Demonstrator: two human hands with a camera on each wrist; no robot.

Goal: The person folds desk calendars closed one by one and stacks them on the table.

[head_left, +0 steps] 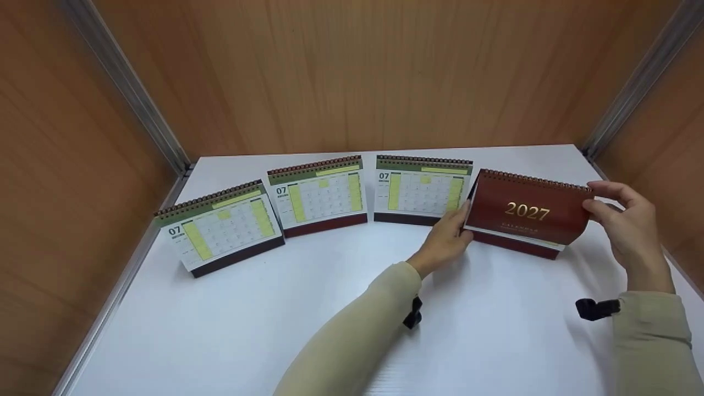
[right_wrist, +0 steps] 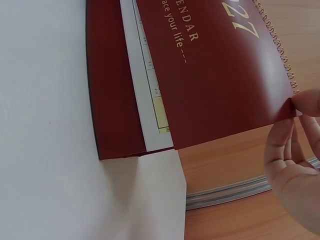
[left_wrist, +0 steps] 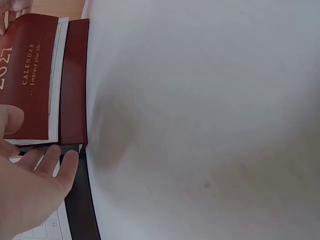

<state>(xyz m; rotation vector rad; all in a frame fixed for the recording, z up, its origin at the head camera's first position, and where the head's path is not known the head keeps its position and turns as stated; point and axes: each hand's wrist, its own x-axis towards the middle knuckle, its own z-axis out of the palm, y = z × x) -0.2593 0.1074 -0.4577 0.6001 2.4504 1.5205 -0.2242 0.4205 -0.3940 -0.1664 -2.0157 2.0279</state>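
A dark red desk calendar (head_left: 511, 192) with "2027" in gold on its cover stands at the right of the row. At its left side, my left hand (head_left: 446, 242) holds the edge, thumb over the cover and fingers along the side, as the left wrist view shows. Thumb and fingers of my right hand (head_left: 630, 228) pinch the cover's upper right corner beside the spiral binding. The cover (right_wrist: 220, 85) bows out at its lower edge; a white page (right_wrist: 142, 85) shows beneath it, above the red base (right_wrist: 112, 85).
Three more desk calendars stand in an arc to the left, opened to 07: one far left (head_left: 225, 231), one with a red base (head_left: 324, 198), and one (head_left: 421, 192) right beside my left hand. Wooden panels (head_left: 352, 71) enclose the white table (head_left: 220, 341) at the back and sides.
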